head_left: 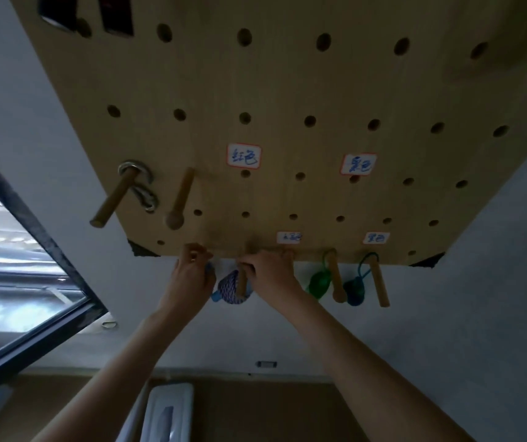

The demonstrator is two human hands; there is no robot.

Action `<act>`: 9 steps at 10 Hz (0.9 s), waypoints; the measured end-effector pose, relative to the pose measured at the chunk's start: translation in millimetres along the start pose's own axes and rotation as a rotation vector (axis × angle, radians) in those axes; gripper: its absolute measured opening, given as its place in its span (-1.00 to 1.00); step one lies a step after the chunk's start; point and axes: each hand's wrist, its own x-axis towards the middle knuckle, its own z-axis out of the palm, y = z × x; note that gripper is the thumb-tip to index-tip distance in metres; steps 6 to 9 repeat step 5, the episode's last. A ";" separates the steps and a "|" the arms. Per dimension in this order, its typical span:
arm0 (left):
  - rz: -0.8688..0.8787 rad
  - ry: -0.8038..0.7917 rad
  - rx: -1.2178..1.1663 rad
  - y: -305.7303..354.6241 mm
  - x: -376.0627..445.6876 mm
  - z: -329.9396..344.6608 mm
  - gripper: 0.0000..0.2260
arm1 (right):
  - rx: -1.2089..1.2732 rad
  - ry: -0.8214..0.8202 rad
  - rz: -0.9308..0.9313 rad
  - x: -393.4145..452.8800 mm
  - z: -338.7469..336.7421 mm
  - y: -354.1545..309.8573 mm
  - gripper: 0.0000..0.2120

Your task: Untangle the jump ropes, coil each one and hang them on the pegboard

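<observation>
Both hands work at the pegboard's six-o'clock edge: the left hand and right hand pinch the blue-white coiled rope onto a peg. A shallow loop could slip off once released.

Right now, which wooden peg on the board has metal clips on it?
The long peg at the far left: silver clips loop around its base. The peg beside it is bare; the lower pegs carry ropes.

A metal carabiner, a window, perhaps a white box
</observation>
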 end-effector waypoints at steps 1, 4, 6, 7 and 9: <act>0.013 -0.013 -0.017 0.6 9.9 2.2 -0.67 | -0.002 -0.054 0.055 12.0 -5.3 -3.7 -0.73; 0.038 0.013 -0.046 -17.7 13.9 -1.2 -0.80 | -0.141 -0.060 -0.007 32.2 -17.7 -4.5 -0.80; 0.043 0.030 -0.058 -21.1 12.2 1.3 -0.80 | -0.172 0.009 0.013 26.3 -6.7 -7.2 -0.86; 0.043 0.030 -0.058 -21.1 12.2 1.3 -0.80 | -0.172 0.009 0.013 26.3 -6.7 -7.2 -0.86; 0.043 0.030 -0.058 -21.1 12.2 1.3 -0.80 | -0.172 0.009 0.013 26.3 -6.7 -7.2 -0.86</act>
